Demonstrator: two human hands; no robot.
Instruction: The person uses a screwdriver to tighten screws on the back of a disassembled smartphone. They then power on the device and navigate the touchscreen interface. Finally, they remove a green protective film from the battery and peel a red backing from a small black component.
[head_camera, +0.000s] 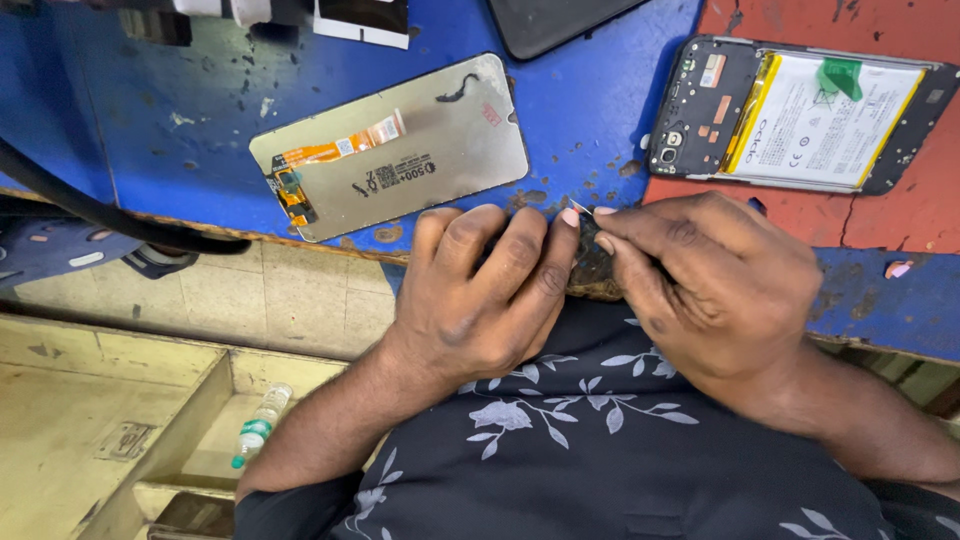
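Note:
My left hand (480, 295) and my right hand (705, 285) meet at the blue workbench's front edge (860, 300), fingertips pinched together on a tiny thin part (580, 208). A small dark piece lies under the fingers, mostly hidden. Just behind my left hand a detached phone screen (395, 150) lies face down, silver back up, with an orange flex cable at its left end. At the far right an opened phone (805, 115) shows its white battery and dark circuit board.
A dark slab (545, 22) pokes in at the top edge. A black cable (90, 210) curves along the left. Below the bench lie a tiled floor, a wooden drawer (120, 420) and a small plastic bottle (260, 425).

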